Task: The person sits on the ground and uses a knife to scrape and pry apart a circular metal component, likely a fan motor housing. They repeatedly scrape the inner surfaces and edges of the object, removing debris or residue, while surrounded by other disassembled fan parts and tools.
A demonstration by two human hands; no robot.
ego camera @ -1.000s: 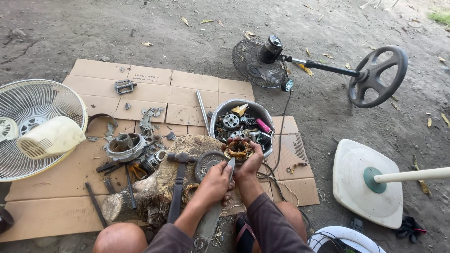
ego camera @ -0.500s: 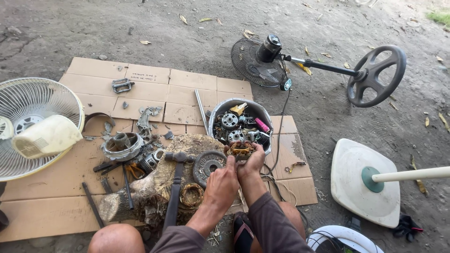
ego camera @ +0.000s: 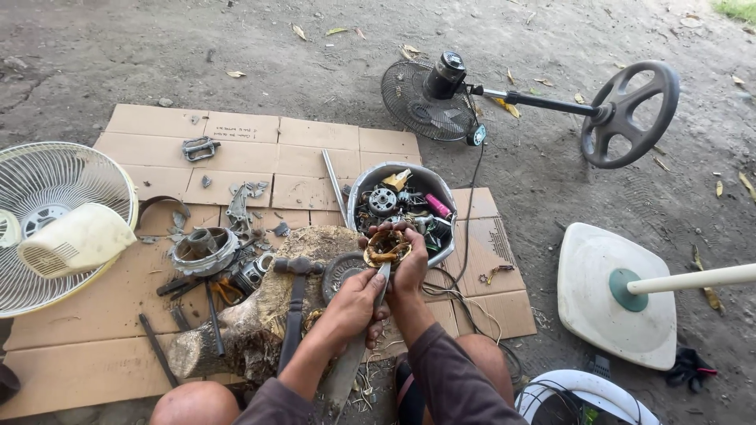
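Note:
My right hand [ego camera: 411, 267] holds a round motor coil with copper-brown windings [ego camera: 386, 246] just in front of a metal bowl [ego camera: 356, 187]. My left hand [ego camera: 356, 303] grips a long grey metal blade [ego camera: 340, 378]. Its narrow tip points up against the lower edge of the coil. Both hands work over a rough wood stump [ego camera: 256, 319] lying on flattened cardboard [ego camera: 87, 323]. The bowl is full of small motor parts, among them a gear-like disc and a pink piece.
A hammer [ego camera: 294, 303] lies on the stump. Tools and motor housings [ego camera: 203, 250] are scattered to its left. A cream fan grille [ego camera: 47, 185] with a motor cover [ego camera: 75, 240] sits far left. A black fan on its stand [ego camera: 431, 93] lies behind; a white fan base [ego camera: 610, 311] stands right.
Both hands stay at the coil. My left hand has slid slightly down and toward me along the blade, and the view has shifted a little.

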